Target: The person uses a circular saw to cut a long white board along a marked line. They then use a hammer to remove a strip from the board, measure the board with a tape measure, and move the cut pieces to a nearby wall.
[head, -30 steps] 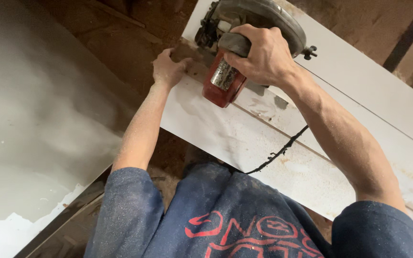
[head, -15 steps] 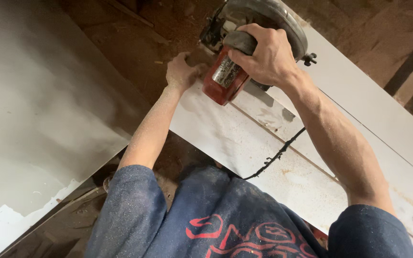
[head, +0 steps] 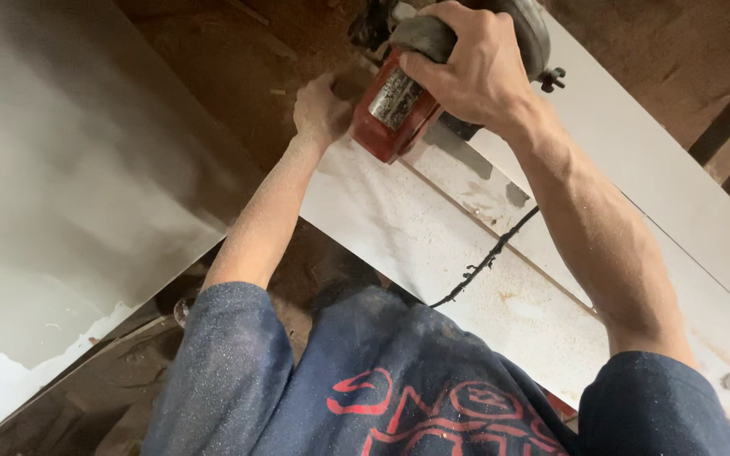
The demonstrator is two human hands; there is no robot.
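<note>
Circular saw sat at the far end of the white board, my right hand with fingers wrapped tight round its grey handle. Left hand pressed down on the board just beside it, fingers curled, holding nothing. Looked mid-cut to me. The black cord trailed across the panel, sawdust everywhere, another white sheet lying off to the left.

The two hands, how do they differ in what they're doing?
The right hand wraps shut around the grip of the red circular saw; the left hand rests on the white board's edge, holding no tool. The right sits farther along the board. Both arms are flecked with sawdust.
</note>
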